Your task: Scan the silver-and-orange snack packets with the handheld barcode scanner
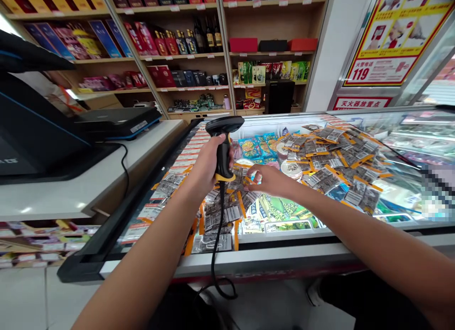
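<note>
My left hand (207, 164) is wrapped round the handle of a black and yellow barcode scanner (223, 154), held upright over the glass top of a chest freezer (280, 251). From the handle a black cable (217, 240) hangs down past the freezer's front edge. My right hand (270, 179) is just right of the scanner, thumb and forefinger apart in a curve. Its fingertips are close to a pile of small packets with orange edges (227, 214); whether they touch one I cannot tell. A second heap of such packets (330, 152) lies to the right.
At left, a counter (71, 192) bears a black checkout machine (31, 126) and a flat black device (121, 121). Behind stand shelves (185, 57) with boxes and bottles. Bagged goods (284, 209) show through the glass. The scanner cable loops near the floor.
</note>
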### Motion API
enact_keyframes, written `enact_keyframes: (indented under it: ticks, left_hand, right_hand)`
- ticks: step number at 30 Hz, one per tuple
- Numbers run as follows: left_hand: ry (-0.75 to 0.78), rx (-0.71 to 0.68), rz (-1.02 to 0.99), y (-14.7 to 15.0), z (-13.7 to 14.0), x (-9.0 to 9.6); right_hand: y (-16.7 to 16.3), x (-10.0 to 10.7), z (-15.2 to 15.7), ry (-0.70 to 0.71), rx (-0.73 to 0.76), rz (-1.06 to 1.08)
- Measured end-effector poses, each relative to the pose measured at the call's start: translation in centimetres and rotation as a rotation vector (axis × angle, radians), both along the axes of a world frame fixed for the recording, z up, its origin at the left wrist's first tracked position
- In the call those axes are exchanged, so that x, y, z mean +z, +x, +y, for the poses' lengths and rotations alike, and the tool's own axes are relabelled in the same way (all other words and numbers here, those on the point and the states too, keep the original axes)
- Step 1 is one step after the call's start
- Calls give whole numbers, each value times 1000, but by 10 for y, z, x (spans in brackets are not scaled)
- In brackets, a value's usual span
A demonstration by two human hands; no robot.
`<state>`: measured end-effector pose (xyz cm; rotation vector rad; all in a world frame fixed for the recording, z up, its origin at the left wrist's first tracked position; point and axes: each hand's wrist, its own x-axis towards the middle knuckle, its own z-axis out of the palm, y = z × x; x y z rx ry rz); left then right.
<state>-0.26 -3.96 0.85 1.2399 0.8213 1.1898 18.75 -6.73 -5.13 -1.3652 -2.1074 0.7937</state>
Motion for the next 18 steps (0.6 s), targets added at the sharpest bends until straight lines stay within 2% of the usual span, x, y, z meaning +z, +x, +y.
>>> enact_keyframes:
  ticks: [2,5,12,15,18]
  left_hand:
    - [15,-27,15,1,-1,0]
    - [37,-89,103,1,-5,0]
    - [92,-374,426,1,-18,-2]
    - [109,-435,533,1,-20,-2]
    - [111,-445,564,2,-21,-3]
  right_hand:
    - [8,2,5,-80,13,74]
    - [30,11,18,-145,-74,230]
    - [89,28,51,17,-483,546]
    - [105,30,57,42,-546,575]
    - [113,30,59,57,-524,577]
